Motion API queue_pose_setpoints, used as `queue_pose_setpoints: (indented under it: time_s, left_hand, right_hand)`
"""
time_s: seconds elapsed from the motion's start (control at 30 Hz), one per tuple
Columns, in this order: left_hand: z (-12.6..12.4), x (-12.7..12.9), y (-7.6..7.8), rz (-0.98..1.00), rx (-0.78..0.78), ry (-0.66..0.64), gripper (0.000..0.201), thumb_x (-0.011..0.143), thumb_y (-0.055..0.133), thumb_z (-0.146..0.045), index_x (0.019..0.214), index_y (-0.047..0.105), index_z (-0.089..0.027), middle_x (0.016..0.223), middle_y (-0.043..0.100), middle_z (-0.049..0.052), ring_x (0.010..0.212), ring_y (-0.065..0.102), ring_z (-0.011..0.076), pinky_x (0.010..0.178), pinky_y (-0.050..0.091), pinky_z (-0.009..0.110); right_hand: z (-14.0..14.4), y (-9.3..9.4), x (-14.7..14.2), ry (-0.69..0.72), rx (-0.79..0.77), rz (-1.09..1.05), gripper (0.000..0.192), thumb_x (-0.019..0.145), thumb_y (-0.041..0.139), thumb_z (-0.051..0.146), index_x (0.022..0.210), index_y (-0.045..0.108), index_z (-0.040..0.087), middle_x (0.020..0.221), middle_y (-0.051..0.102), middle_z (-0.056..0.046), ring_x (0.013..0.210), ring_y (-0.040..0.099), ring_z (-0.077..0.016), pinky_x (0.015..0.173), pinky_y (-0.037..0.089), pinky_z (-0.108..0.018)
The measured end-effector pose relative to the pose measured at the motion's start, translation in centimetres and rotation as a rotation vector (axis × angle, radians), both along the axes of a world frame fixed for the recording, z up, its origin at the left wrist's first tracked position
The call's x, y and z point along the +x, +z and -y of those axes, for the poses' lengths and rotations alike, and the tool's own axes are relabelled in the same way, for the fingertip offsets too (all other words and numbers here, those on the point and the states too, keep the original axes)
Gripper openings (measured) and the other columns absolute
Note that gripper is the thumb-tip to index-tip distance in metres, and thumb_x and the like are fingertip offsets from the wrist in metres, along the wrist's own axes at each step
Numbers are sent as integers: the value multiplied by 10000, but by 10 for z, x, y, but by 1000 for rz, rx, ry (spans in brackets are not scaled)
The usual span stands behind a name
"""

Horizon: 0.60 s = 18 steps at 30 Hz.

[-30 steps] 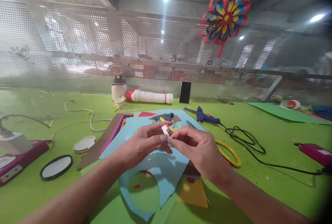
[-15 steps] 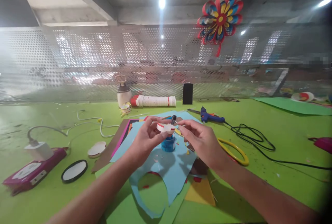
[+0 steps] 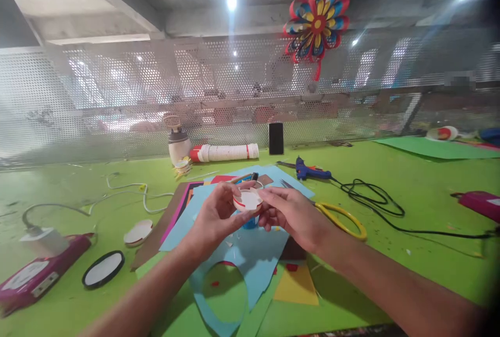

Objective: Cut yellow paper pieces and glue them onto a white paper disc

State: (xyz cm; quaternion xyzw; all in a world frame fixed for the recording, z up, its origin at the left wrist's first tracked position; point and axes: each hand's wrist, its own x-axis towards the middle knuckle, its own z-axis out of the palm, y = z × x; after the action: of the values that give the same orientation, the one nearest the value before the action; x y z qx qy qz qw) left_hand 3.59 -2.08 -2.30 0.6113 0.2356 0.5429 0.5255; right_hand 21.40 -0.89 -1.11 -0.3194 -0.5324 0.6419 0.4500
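Note:
A shallow white cut-off paper cup bottom with a red stripe round its side is held above the middle of the papers. My left hand grips it from the left, thumb below and fingers behind. The fingertips of my right hand pinch its right rim. Directly beneath stands a blue tape dispenser or small blue container, mostly hidden. Light blue paper with a large round cut-out lies under both hands. Yellow-handled scissors rest beside my right forearm.
A blue glue gun lies behind my right hand, its black cord running right. On the left are a white disc, a black-rimmed disc and a power strip with a plugged-in charger. A white ridged tube and phone are behind.
The cup bottom has been tipped so its white inside faces me more. My right fingers have closed in on its right rim. The camera view has turned slightly right.

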Motion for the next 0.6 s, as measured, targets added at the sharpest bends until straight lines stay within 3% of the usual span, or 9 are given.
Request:
queue_pose_setpoints:
  time_s: [0.13, 0.27, 0.43, 0.6]
  left_hand:
    - [0, -1, 0, 24, -15, -32, 423, 759, 779, -161, 1109, 550, -224, 1413, 551, 122, 1204, 582, 266, 932, 515, 381]
    - [0, -2, 3, 18, -41, -30, 646, 768, 769, -161, 1337, 489, -279, 1439, 535, 105, 1236, 561, 254, 946, 509, 366]
    - [-2, -5, 2, -63, -58, -19, 618, 738, 789, -192, 1315, 568, -203, 1425, 541, 136, 1243, 540, 287, 971, 471, 378]
    - [-8, -10, 0, -42, -115, -128, 600, 687, 787, -204, 1266, 631, -171, 1200, 690, 107, 1110, 598, 273, 939, 445, 373]
  right_hand:
    - [-1, 0, 0, -6, -31, -52, 371, 678, 806, 454, 816, 677, 135, 656, 650, -8, 528, 585, -97, 509, 452, -231]
    - [0, 1, 1, -18, -30, -73, 372, 676, 818, 429, 855, 688, 130, 665, 659, -5, 538, 585, -92, 536, 454, -234]
    - [0, 1, 2, -34, -13, -89, 347, 685, 816, 412, 866, 703, 138, 666, 658, -7, 544, 583, -101, 556, 457, -264]
    - [-3, -2, 1, -65, 8, -95, 278, 685, 821, 371, 818, 704, 156, 696, 670, -20, 552, 568, -110, 557, 456, -287]
